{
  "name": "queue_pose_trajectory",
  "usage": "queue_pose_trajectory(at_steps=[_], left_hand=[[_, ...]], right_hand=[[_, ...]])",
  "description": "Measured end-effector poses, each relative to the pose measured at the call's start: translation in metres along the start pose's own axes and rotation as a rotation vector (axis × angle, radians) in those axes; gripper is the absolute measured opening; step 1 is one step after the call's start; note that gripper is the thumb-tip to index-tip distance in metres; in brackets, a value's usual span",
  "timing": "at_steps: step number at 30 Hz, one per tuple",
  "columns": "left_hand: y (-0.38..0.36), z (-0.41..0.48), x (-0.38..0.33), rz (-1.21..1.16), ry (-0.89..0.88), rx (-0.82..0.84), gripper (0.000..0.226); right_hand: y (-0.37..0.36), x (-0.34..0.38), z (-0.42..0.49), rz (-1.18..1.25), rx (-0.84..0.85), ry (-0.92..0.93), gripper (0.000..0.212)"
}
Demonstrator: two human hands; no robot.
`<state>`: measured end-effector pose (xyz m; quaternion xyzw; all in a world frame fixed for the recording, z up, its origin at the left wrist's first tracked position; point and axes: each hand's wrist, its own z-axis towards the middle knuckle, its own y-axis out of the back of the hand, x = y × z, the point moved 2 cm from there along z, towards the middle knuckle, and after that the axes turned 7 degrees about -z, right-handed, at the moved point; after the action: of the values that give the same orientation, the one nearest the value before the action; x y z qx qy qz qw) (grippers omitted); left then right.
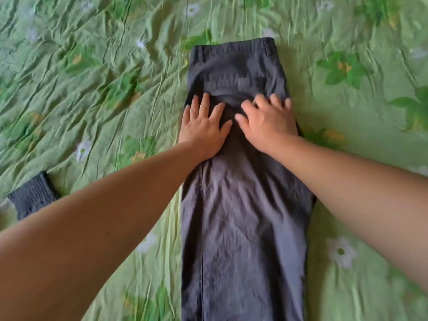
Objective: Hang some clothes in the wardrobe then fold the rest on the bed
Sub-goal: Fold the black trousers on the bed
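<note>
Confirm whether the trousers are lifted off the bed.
No, the left hand and right hand rest on the trousers, which lie flat on the bedsheet.

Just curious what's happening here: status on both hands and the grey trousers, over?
Left hand and right hand both pressing on grey trousers. Trousers laid lengthwise on green bedsheet, waistband far end. Dark knit piece lies left, apart.

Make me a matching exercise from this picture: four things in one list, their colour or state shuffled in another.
1. trousers
2. left hand
3. knitted garment
4. bedsheet

A. green, flowered, wrinkled
B. dark, at the left edge
C. flat on fabric, fingers spread
D. grey, laid out lengthwise

Pairs: 1-D, 2-C, 3-B, 4-A
</note>
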<state>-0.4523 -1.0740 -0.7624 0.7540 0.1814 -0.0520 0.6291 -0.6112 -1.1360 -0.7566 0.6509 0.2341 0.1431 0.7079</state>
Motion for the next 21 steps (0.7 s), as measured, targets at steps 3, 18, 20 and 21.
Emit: queue_pose_trajectory(at_steps=[3,18,20,21], left_hand=[[0.005,0.021,-0.005,0.020,-0.014,-0.099,0.067],[0.021,-0.020,0.003,-0.088,-0.021,-0.056,0.065],[0.016,-0.085,-0.001,-0.084,-0.065,-0.072,0.063],[0.009,-0.116,-0.003,-0.050,-0.090,-0.044,0.064]], right_hand=[[0.001,-0.008,0.031,0.005,-0.012,-0.020,0.063],[0.021,-0.002,0.006,0.108,0.273,-0.044,0.062],[0.040,0.013,-0.054,0.205,0.108,-0.051,0.053],[0.044,0.022,-0.090,0.223,0.062,-0.021,0.053]])
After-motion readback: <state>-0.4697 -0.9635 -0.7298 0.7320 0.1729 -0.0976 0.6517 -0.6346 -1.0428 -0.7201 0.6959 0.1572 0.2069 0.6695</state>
